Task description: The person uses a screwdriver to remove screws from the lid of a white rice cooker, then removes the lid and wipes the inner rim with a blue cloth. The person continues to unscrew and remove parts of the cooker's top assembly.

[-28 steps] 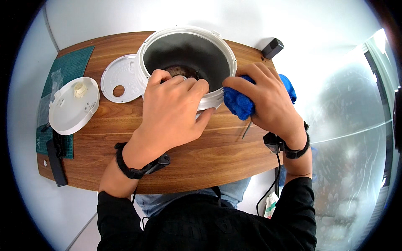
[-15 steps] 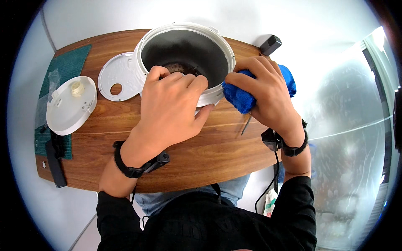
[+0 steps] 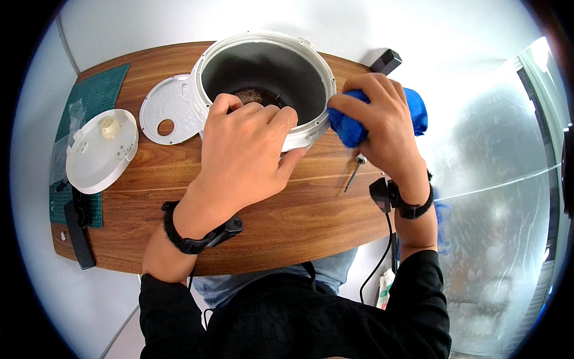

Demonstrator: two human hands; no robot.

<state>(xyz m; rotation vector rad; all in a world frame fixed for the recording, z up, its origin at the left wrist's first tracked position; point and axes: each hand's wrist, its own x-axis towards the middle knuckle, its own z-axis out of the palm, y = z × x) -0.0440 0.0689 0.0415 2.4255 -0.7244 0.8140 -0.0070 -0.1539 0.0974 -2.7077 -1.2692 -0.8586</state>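
Fingers of the left hand (image 3: 245,155) curled over the near rim of the white cooker body (image 3: 266,84) at the wooden table's (image 3: 287,221) far edge. Beside it, the right hand (image 3: 382,128) bunched a blue cloth (image 3: 350,125) against the rim.

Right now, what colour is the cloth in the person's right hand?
Bright blue. The cloth is bunched under the right hand, seen best in the head view.

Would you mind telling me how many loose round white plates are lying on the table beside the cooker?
2. A flat disc with a hole lies against the cooker's left side; a thicker lid with a knob sits farther left, partly on the green mat. The hands might hide others.
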